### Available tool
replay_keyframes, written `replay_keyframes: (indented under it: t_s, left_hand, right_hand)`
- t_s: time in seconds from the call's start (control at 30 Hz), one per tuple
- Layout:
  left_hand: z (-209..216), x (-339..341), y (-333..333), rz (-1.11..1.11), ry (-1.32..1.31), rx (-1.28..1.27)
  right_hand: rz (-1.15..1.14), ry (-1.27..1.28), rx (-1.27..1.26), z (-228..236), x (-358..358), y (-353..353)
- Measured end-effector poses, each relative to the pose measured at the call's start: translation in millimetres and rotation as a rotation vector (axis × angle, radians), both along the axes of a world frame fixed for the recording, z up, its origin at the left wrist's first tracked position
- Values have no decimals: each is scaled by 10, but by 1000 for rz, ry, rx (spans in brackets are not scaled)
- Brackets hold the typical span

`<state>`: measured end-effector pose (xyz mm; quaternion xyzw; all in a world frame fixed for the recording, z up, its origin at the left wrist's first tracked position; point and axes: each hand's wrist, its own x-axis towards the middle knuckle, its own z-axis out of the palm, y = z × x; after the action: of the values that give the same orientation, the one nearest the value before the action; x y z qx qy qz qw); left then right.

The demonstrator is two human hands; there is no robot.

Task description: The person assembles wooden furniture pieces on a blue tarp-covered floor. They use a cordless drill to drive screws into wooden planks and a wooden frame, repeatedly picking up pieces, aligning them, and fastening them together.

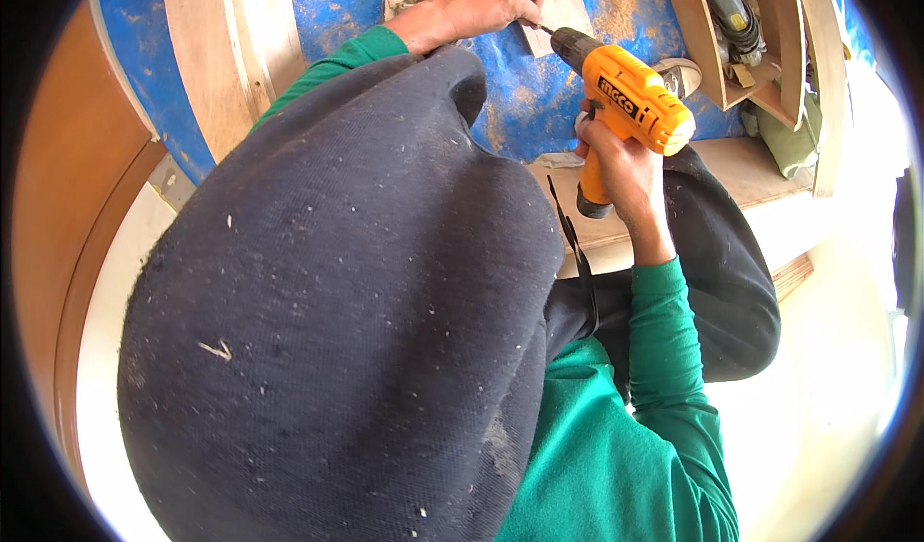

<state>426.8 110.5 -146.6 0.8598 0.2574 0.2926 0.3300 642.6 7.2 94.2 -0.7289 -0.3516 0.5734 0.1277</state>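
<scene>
Bulking up closest to me is a knee in dark cloth [346, 253], flecked with pale chips; past it a green sleeve [664, 340] runs down to the right hand [624, 157]. Those fingers are wrapped firmly round the grip of an orange cordless drill [630, 99], whose black chuck [575, 48] points away to the left. Beyond it, the left hand [481, 8] reaches in, thumb and fingers bunched at the side of a pale wooden strip [560, 3]; whether they pinch a small fastener or only steady the wood, I cannot tell. The strip lies near the feet, over a blue sheet [525, 109], its near end just beside the drill's tip.

I'd judge the work to be mid-step: the tool is lined up, yet I can make out no finished hole or seated screw in the strip, so the boring or driving at this spot seems left to do. Sawdust [621, 3] across the sheet suggests some cutting or drilling is done. Farther over on the right, an angle grinder [729, 8] sits inside a wooden box [695, 37], out of either hand's grasp.
</scene>
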Motion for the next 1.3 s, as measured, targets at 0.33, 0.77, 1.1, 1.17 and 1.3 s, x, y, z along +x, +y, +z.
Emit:
replay_keyframes:
  t_s: [0.33, 0.77, 1.1, 1.17, 1.3]
  left_hand:
    - [-17, 49, 11, 7, 48, 43]
    - [21, 26, 74, -107, -6, -59]
    - [-89, 137, 114, -104, -92, 42]
    - [-100, 149, 112, -113, -91, 46]
    - [-74, 142, 105, -120, -54, 37]
  right_hand:
    - [7, 6, -16, 18, 26, 3]
    - [59, -9, 9, -10, 70, 10]
    - [126, -86, 29, 63, 99, 26]
    - [115, -79, 28, 71, 98, 25]
    - [163, -74, 12, 63, 133, 26]
